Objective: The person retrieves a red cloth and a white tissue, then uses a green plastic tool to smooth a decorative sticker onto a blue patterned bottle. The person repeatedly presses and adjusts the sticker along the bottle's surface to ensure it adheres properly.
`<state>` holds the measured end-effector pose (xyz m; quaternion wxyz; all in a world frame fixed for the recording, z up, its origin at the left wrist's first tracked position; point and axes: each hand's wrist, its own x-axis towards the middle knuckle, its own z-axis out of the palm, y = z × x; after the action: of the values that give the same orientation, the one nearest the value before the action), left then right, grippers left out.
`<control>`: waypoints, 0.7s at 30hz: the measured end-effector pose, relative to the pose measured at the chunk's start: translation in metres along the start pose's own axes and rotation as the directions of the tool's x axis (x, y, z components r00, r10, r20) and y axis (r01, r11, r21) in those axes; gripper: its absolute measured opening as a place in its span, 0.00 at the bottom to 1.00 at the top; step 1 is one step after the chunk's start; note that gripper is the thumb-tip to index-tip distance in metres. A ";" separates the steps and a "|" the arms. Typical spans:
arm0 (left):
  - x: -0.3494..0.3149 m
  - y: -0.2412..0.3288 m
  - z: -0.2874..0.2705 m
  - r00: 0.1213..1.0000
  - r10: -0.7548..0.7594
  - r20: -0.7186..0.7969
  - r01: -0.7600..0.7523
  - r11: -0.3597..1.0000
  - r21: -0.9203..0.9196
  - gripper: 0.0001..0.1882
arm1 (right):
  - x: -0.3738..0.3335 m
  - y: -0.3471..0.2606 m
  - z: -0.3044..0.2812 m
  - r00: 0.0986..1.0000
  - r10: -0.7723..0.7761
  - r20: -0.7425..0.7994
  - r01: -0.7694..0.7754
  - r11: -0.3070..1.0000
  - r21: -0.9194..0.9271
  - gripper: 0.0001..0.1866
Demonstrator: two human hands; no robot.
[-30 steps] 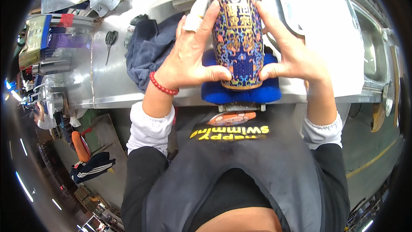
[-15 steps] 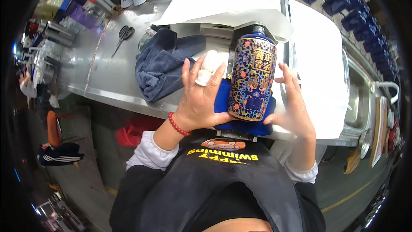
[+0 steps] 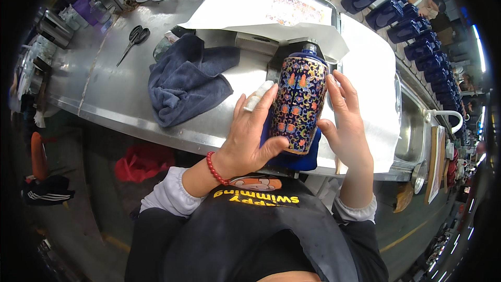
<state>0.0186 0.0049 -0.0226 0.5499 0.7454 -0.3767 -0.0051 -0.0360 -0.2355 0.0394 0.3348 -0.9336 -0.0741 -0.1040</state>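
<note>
A dark blue bottle (image 3: 301, 105) covered in a colourful floral pattern leans back on a blue cloth (image 3: 300, 161), its bare glass neck pointing away from me. My left hand (image 3: 250, 134) is at its left side, fingers spread, the thumb against its lower left edge. White wrapping (image 3: 259, 96) covers one finger of that hand, and red beads circle the wrist. At the bottle's right side is my right hand (image 3: 345, 125), open, with fingertips and thumb at the edge. Whether either hand bears any of the bottle's weight, I cannot tell.
On the metal table to the left lie a grey-blue towel (image 3: 190, 81) and black scissors (image 3: 133, 44). A large white sheet (image 3: 229, 8) covers a tray behind the bottle, with a patterned sheet (image 3: 296, 9) on it. Several dark blue bottles (image 3: 386, 14) line the far right, beyond a sink (image 3: 411, 136).
The bottle has turned about its length: its panel with characters has given way to a floral face. My right hand has come in closer to its side. The whole view has shifted slightly.
</note>
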 end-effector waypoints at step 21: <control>0.041 -0.014 0.003 0.992 0.080 -0.099 -0.080 0.997 0.002 0.45 | 0.038 -0.022 -0.019 0.977 0.095 0.189 -0.054 0.976 -0.209 0.42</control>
<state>0.0543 -0.0198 -0.0183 0.5683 0.7286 -0.3785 0.0536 -0.0067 -0.2280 0.0759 0.2325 -0.9707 -0.0609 -0.0050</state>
